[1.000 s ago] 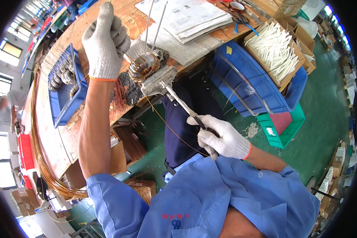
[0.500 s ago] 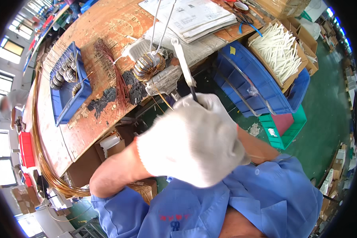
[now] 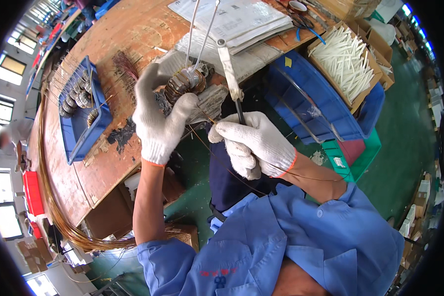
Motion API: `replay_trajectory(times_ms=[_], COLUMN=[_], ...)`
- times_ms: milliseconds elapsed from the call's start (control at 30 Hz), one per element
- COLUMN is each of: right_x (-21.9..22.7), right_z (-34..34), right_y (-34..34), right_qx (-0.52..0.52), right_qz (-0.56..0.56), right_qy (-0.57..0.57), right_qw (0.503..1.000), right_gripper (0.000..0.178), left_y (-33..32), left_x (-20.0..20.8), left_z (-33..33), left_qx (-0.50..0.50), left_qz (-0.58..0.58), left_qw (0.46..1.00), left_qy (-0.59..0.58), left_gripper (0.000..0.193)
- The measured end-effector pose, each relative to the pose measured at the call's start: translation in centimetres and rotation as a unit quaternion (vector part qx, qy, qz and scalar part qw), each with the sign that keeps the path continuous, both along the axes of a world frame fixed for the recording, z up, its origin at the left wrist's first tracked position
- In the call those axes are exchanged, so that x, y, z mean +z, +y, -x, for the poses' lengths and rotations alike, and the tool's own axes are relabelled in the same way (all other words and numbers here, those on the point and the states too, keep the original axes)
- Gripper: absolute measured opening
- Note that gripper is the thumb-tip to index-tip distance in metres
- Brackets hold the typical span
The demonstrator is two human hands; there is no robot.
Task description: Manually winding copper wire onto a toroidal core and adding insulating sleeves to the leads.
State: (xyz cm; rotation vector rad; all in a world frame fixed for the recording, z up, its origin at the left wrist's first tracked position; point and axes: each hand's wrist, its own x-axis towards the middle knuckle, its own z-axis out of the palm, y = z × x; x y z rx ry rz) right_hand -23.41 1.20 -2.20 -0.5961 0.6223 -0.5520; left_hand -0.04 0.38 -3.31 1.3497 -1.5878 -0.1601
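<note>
My gloved left hand (image 3: 158, 113) is wrapped round the left side of a toroidal coil (image 3: 180, 86), its thumb along the near side. Two pale rods or leads rise from the coil, which rests on a grey wrapped block (image 3: 209, 103) at the bench edge. To the right, my gloved right hand (image 3: 256, 143) is closed, with thumb and fingers pinching a copper wire (image 3: 211, 120) that runs from the coil. Loose wire trails below and across my right forearm. A white-wrapped bar with a dark shaft (image 3: 227, 66) stands just behind the right hand; whether the hand touches it I cannot tell.
A blue tray (image 3: 101, 123) with several coils stands left on the bench. Papers (image 3: 241, 22) and blue-handled pliers (image 3: 308, 29) lie at the back. On the right, a carton of white strips (image 3: 343, 64) sits on a blue crate (image 3: 291, 98). Long copper wires (image 3: 59, 212) hang at the left edge.
My hands were together in front of my chest, the left blurred over the right. The left has moved up and left onto the coil; the right now shows plainly, pinching the wire.
</note>
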Motion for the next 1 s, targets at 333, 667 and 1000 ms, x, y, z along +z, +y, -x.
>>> replay_trajectory(times_ms=[333, 667, 1000], right_x=[-3.3, -3.5, -0.9], right_z=[-0.6, -1.0, 1.7], right_y=[-2.8, -2.8, -0.6], right_qx=[0.012, 0.015, 0.002], right_qz=[0.162, 0.147, 0.035], right_qy=[0.050, 0.029, -0.001], right_qw=[0.985, 0.989, 0.999], right_gripper=[0.022, 0.022, 0.028], left_y=[-2.8, -3.3, -1.9], left_x=[-5.7, -7.0, -5.7], left_z=[2.0, 2.0, 1.1], left_qx=[0.025, -0.020, -0.056], left_qz=[0.116, 0.175, 0.069], left_qw=[0.983, 0.967, 0.982], left_qy=[0.140, 0.184, 0.166], left_gripper=[0.049, 0.045, 0.060])
